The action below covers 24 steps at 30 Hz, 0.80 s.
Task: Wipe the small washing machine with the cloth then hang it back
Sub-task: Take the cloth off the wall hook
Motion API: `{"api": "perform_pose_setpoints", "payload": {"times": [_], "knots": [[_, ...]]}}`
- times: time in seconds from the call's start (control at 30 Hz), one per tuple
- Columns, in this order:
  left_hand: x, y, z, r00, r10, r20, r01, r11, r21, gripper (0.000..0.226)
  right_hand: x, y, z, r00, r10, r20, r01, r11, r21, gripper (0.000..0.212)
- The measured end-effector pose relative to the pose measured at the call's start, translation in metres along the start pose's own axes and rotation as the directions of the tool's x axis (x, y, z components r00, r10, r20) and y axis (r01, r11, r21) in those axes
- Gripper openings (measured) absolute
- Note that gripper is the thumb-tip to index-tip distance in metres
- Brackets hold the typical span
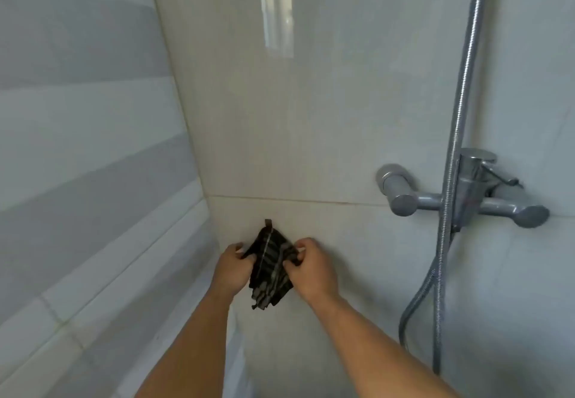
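A dark striped cloth (270, 268) hangs against the beige tiled wall, its top corner at a small hook (268, 222). My left hand (234, 270) pinches the cloth's left edge. My right hand (311, 268) pinches its right edge. Both hands hold the cloth spread between them just below the hook. The washing machine is out of view.
A chrome shower mixer tap (463, 195) juts from the wall at the right, with a metal shower hose (451, 179) running down past it and looping low. A grey striped tiled wall (93, 179) closes the left side at the corner.
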<state>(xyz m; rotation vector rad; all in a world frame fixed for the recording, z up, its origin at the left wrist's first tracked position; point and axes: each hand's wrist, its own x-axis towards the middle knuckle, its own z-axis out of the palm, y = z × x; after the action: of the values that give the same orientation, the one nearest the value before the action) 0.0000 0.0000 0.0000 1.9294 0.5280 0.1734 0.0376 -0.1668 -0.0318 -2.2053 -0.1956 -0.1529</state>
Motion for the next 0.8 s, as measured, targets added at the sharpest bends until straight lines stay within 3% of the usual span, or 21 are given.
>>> {"api": "perform_pose_setpoints", "payload": {"times": [0.13,0.27,0.37,0.53,0.6,0.7,0.8], "knots": [[-0.001,-0.008,0.007,0.994,0.072,-0.085,-0.077,0.995,-0.057,0.014,-0.006,-0.003,0.018,0.994,-0.034,-0.1,0.035,0.999,0.008,0.006],[-0.028,0.01,-0.003,0.962,0.208,-0.179,-0.22,0.974,-0.052,0.026,-0.015,-0.012,0.001,0.95,-0.094,-0.299,0.145,0.977,0.155,0.01],[-0.05,0.022,-0.019,0.934,0.292,-0.205,-0.308,0.95,-0.05,0.021,-0.027,-0.015,-0.024,0.931,-0.143,-0.336,0.243,0.929,0.279,0.008],[-0.083,-0.031,-0.009,0.953,0.284,-0.103,-0.286,0.958,-0.011,0.024,-0.084,0.048,-0.035,0.969,-0.088,-0.231,0.19,0.863,0.468,0.003],[-0.113,-0.064,0.012,0.968,0.248,-0.021,-0.249,0.967,-0.05,0.022,-0.12,0.094,-0.036,0.981,0.035,-0.192,0.083,0.817,0.57,0.008],[-0.173,-0.109,0.047,0.975,0.19,0.113,-0.174,0.975,-0.139,0.017,-0.189,0.153,-0.048,0.974,0.228,0.019,-0.159,0.619,0.769,0.015],[-0.236,-0.146,0.083,0.97,0.131,0.205,-0.093,0.978,-0.184,0.021,-0.263,0.201,-0.066,0.928,0.309,0.206,-0.346,0.515,0.785,0.016]]}}
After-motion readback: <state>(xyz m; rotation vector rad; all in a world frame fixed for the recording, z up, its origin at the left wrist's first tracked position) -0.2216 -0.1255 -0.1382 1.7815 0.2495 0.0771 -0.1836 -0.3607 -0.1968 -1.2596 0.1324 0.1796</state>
